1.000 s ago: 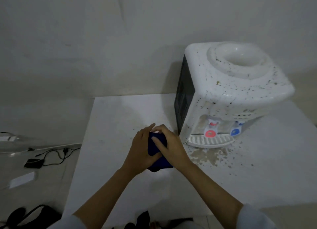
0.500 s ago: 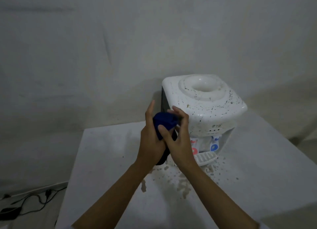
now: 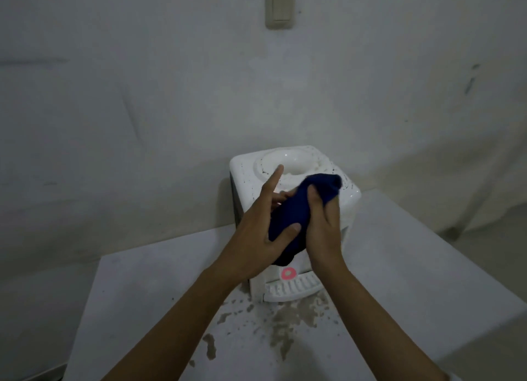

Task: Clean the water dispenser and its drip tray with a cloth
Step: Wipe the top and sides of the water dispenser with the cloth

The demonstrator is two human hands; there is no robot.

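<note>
Both hands are holding a dark blue cloth in the air in front of the water dispenser, which is standing on the white counter against the wall. The left hand is pressing its thumb onto the lower part of the cloth while its index finger is pointing up over the dispenser's top; its grip is clamped on the cloth. The right hand is curling its fingers round the upper end of the cloth, its grip also clamped on it. Below the hands, the drip tray is sitting at the dispenser's foot, just under a red tap button. Brownish splatter is lying on the counter in front of the dispenser. A light switch is showing on the wall well above the dispenser.
</note>
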